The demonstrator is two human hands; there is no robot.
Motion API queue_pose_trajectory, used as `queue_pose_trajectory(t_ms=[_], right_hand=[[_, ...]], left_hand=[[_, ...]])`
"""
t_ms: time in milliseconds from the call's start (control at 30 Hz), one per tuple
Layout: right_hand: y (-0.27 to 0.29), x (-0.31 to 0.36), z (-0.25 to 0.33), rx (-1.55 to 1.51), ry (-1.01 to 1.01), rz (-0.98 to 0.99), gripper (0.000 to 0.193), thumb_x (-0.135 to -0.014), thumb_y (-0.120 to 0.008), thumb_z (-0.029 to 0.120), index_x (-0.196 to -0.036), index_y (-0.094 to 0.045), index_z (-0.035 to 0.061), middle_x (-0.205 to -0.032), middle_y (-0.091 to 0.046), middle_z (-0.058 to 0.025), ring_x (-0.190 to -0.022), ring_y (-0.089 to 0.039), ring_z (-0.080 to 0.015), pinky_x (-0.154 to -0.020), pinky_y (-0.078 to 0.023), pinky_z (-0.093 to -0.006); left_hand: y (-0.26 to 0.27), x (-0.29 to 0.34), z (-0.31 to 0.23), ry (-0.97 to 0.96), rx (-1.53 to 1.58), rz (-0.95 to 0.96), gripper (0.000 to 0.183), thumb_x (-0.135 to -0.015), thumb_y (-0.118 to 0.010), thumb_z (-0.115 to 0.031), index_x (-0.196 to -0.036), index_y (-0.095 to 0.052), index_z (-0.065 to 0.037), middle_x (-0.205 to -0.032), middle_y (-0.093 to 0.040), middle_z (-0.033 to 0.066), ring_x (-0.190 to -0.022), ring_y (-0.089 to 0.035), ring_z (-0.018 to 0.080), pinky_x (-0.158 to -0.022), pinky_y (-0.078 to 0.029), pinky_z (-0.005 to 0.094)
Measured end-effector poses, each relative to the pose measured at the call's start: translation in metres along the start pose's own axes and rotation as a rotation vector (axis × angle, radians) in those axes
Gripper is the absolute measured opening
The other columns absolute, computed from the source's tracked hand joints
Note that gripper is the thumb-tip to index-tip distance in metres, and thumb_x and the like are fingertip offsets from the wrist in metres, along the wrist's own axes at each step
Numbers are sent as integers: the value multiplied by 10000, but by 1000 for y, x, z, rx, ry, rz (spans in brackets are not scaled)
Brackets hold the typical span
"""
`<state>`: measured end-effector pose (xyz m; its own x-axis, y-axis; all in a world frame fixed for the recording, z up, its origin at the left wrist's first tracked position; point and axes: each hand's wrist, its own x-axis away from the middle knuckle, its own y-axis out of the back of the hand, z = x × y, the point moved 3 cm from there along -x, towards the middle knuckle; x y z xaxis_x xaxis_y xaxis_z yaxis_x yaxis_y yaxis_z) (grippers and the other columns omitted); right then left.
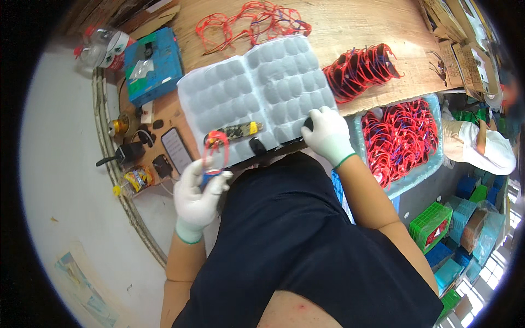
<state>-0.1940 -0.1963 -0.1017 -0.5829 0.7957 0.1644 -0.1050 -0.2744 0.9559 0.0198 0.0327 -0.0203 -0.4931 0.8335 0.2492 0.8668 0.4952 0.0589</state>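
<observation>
My left hand [197,199], in a white glove, is closed on a looped red wire [225,150] with a blue part at its lower end between thumb and fingers. The loop stands up over the near left of a white, dimpled tray [247,61]. My right hand [331,136], gloved too, grips a small black round piece [308,124] at the tray's near right edge. Between the hands, a camouflage-patterned utility knife [235,132] with a yellow end lies across the tray. A shiny black piece [257,146] sits at the tray's front edge.
Red wire loops [257,24] lie behind the tray, and a bundle of wired black parts [361,71] to its right. A lined bin [440,128] holds more. Left stand a blue box [174,65], phone [176,148] and bottle [94,54]. Another person's sleeve [486,147] shows at right.
</observation>
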Motion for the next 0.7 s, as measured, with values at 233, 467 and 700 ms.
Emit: queue_pose_trajectory(t_ms=[233, 467, 700], right_hand=[[-22, -9, 0, 24, 73, -74, 181, -813, -661, 174, -927, -639, 35, -963, -631, -202, -961, -619, -400, -853, -511, -477], [1, 14, 28, -271, 174, -46, 181, -903, -618, 52, -1072, -594, -7, -943, -681, -196, -905, -685, -336, -818, -532, -405], [42, 84, 118, -1394, -142, 259, 441, -902, -595, -68, -1267, -378, 49, -1033, -527, -95, -788, -643, -157, -635, -536, -257]], left_hand=[[8, 28, 4, -110, -151, 265, 211, -1004, -600, -88, -1189, -555, 3, -960, -751, 128, -877, -725, 156, -795, -579, 288], [14, 32, 9, -153, -88, 389, 143, -1022, -545, -65, -1135, -512, 16, -955, -751, 139, -892, -746, 181, -792, -596, 302], [1, 21, 12, -122, -102, 343, 127, -1022, -507, -47, -1136, -511, 9, -919, -737, 137, -754, -722, 161, -699, -572, 289]])
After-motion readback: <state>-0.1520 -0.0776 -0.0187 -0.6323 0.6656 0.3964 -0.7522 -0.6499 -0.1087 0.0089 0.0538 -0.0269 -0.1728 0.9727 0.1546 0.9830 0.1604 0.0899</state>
